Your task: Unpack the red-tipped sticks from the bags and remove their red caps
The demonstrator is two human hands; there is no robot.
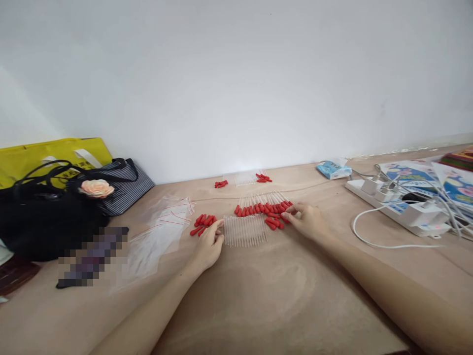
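My left hand [210, 242] rests on the table with its fingers curled against the left end of a row of clear plastic dropper tubes [244, 230]. A small heap of red rubber caps [203, 223] lies just left of its fingertips. My right hand [306, 219] pinches a red cap at the right edge of a bigger pile of red caps [266, 210], behind which lie more clear tubes [264, 198]. Further back sit two small clusters of red caps [220, 184] [263, 178] beside another bundle of tubes.
Clear zip bags [162, 231] lie to the left. Black, striped and yellow bags [55, 197] stand at the far left against the wall. A white power strip [402, 207] with plugs and cables, a tissue pack [333, 169] and printed sheets occupy the right.
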